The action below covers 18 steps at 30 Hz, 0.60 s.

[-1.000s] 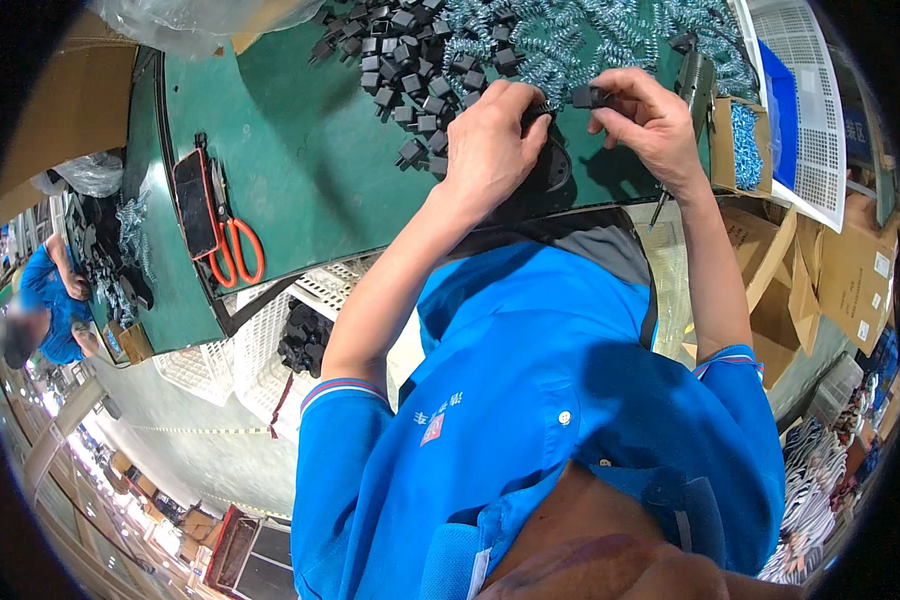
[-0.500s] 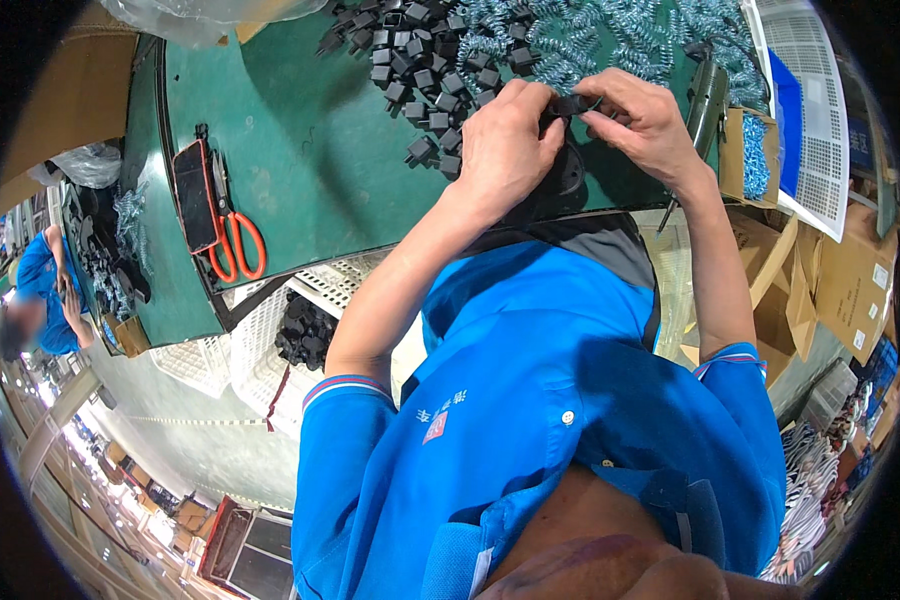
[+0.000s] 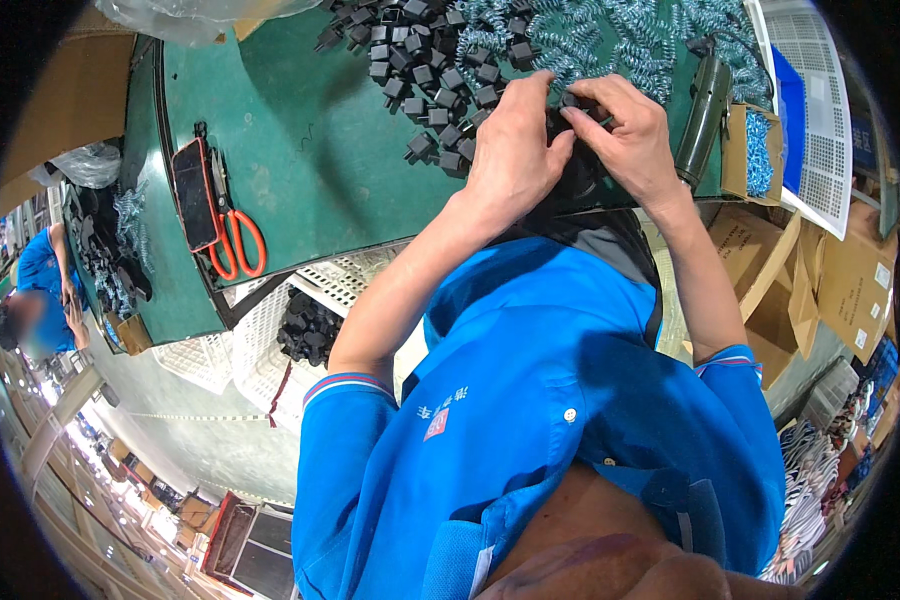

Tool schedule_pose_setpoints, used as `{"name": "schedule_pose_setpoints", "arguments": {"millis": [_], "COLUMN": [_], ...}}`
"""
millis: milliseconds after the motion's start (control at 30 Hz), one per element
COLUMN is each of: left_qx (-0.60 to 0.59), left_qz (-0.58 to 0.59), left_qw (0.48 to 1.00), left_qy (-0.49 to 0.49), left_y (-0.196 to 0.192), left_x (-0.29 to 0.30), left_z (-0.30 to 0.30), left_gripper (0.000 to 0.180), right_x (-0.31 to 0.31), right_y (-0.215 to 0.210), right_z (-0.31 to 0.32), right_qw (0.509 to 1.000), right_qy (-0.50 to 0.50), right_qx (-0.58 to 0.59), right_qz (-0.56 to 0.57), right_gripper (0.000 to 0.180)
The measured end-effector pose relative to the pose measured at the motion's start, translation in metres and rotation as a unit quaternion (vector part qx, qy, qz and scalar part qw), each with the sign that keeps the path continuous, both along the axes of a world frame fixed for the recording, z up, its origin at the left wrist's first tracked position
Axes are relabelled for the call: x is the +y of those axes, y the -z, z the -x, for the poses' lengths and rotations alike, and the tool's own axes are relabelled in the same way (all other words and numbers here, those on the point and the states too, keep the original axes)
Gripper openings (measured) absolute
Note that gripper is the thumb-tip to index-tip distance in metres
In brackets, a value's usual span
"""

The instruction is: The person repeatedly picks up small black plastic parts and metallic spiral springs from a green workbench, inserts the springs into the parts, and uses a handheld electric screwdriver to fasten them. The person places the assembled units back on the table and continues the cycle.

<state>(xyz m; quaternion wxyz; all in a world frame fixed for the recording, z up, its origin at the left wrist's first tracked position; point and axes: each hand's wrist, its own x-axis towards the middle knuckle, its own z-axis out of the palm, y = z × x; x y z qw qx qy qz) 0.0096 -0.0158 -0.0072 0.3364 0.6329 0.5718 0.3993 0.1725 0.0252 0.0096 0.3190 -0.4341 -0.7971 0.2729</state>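
Above the near edge of the green table, my left hand point(image 3: 515, 145) and my right hand point(image 3: 627, 135) are close together, both with fingers closed around a small black plastic part point(image 3: 567, 101). Most of that part is hidden by the fingers. The right thumb and forefinger pinch its upper end. Just below the hands lies a dark black piece point(image 3: 577, 178), partly covered and hard to make out. Beyond my left hand spreads a pile of black square plastic pieces point(image 3: 425, 75). Pale blue coil springs point(image 3: 600, 45) heap up past my fingertips.
A green power screwdriver point(image 3: 703, 120) stands right of my right hand, beside a small box of blue screws point(image 3: 758, 155). At left lie a phone point(image 3: 195, 195) and orange-handled scissors point(image 3: 237, 245). White crates point(image 3: 255, 350) sit below the table. A co-worker point(image 3: 42, 290) sits far left.
My right hand has come in closer to the left one and turned, hiding more of the black part. The screwdriver has swung slightly and its bit no longer shows.
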Motion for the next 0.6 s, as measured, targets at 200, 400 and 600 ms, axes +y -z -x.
{"name": "schedule_pose_setpoints", "arguments": {"millis": [200,400,600], "left_qx": [0.066,-0.148,-0.378], "left_qz": [0.047,0.257,0.382], "left_qw": [0.996,0.952,0.843], "left_qy": [0.023,0.079,-0.026], "left_y": [-0.011,-0.005,-0.013], "left_x": [-0.010,-0.009,-0.011], "left_z": [0.007,0.023,0.015], "left_gripper": [0.048,0.048,0.042], "right_x": [-0.015,-0.023,-0.030], "right_y": [0.006,0.012,0.033], "right_z": [0.002,0.001,-0.010], "right_qw": [0.994,0.987,0.950], "right_qy": [0.091,0.104,0.147], "right_qx": [0.030,0.082,0.226], "right_qz": [0.052,0.086,0.159], "right_gripper": [0.024,0.023,0.021]}}
